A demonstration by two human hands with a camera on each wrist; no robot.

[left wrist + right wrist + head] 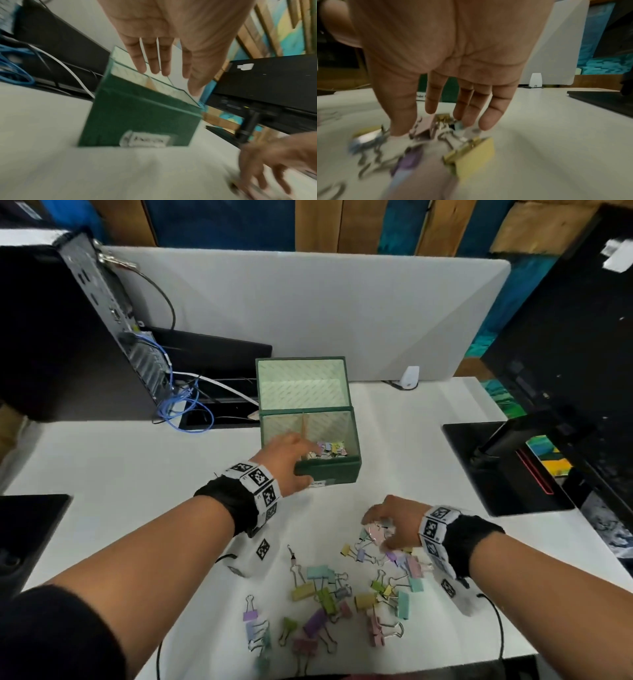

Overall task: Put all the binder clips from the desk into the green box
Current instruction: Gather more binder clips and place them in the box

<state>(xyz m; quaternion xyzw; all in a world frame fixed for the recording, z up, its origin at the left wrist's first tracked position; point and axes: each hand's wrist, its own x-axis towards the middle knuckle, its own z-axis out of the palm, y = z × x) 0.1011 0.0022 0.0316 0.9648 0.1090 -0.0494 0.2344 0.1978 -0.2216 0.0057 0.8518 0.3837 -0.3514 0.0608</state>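
Left hand [286, 454] over green box [329, 472] rim

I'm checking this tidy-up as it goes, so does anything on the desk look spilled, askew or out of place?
Only the unfinished job stands out: pastel binder clips lie scattered loose on the white desk, some tangled together. A few already sit in the green box's right compartment. The box stands square with its lid open. Nothing looks damaged.

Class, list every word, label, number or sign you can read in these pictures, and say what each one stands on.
No text here can be read.
White label on the green box front: handwriting, too blurred.
Square coded markers on the left wristband and right wristband: patterns, not words.
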